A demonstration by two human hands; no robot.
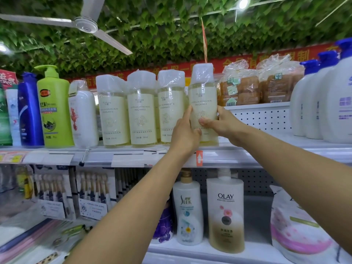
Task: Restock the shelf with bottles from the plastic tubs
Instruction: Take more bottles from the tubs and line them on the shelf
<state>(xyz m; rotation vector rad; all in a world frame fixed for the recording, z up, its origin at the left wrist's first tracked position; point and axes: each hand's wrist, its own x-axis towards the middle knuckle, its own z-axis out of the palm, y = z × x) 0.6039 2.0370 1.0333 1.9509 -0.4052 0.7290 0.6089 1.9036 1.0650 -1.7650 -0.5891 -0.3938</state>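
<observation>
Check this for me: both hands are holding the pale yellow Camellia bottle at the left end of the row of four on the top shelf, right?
Not quite. In the head view, the left hand and right hand hold the Camellia bottle at the right end of the row of four on the top shelf, beside the bagged bread, not the left end.

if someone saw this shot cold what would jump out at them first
Most likely the two hands, the left hand and the right hand, gripping a pale yellow bottle at the right end of a row of matching bottles on the upper shelf. Next, the lime green pump bottle far left, and the leafy green ceiling with its white fan overhead.
</observation>
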